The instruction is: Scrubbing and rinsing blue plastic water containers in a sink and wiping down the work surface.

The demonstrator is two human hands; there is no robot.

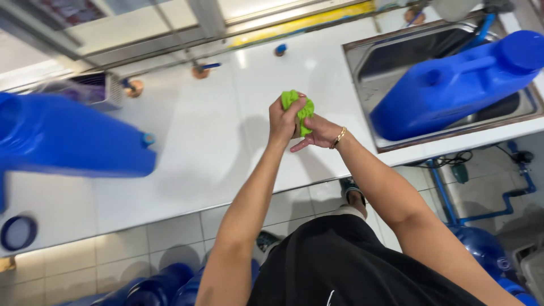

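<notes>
A bright green cloth (298,109) is bunched between both hands above the white surface (187,147), the left hand (282,120) closed in a tight grip on it, the right hand (317,134) pressed around its lower part. A blue jerrycan (453,85) lies in the steel sink (368,51); another blue container (68,136) rests left, nothing visibly wiped.

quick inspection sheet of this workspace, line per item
surface: white counter, steel sink at its right end
job's things: green cloth bunched between both hands
clutter: blue jug lying in the sink, blue container on the counter at left, small blue cap
hands: left hand and right hand both closed on the cloth
cables: dark cord under the sink
surroundings: tiled counter front, blue pipes, blue bottles on the floor
</notes>
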